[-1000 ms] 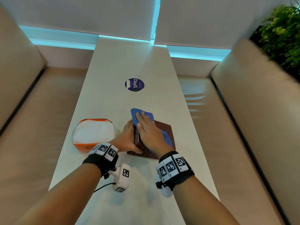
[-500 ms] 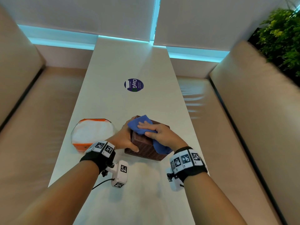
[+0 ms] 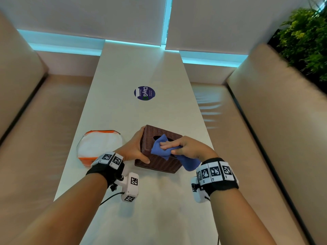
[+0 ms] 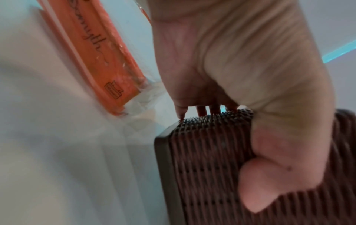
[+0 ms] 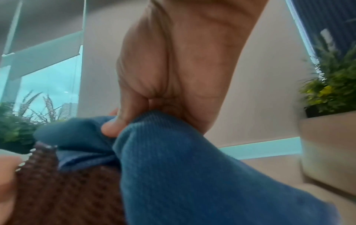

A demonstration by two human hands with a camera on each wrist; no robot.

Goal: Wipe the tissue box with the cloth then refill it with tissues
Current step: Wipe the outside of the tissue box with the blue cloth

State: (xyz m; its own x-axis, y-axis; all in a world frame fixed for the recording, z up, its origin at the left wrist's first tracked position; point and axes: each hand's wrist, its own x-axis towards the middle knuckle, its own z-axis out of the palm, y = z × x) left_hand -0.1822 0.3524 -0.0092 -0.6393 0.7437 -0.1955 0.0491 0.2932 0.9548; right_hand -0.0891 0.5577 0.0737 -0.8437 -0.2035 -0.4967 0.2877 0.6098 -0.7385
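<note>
Two hands share the job: the left hand point(image 3: 133, 149) wraps the brown box point(image 3: 157, 161) so it stays put on the counter point(image 3: 159, 209), and the right hand point(image 3: 187, 147) pinches the blue cloth point(image 3: 161, 147) to rub its top.

**A café or lounge booth**

You are sitting at a long white surface point(image 3: 123, 71) running between two beige padded benches point(image 3: 265, 121), with roller blinds point(image 3: 88, 15) covering the window, a branded round sticker point(image 3: 144, 93), and green planting point(image 3: 306, 38) behind.
</note>
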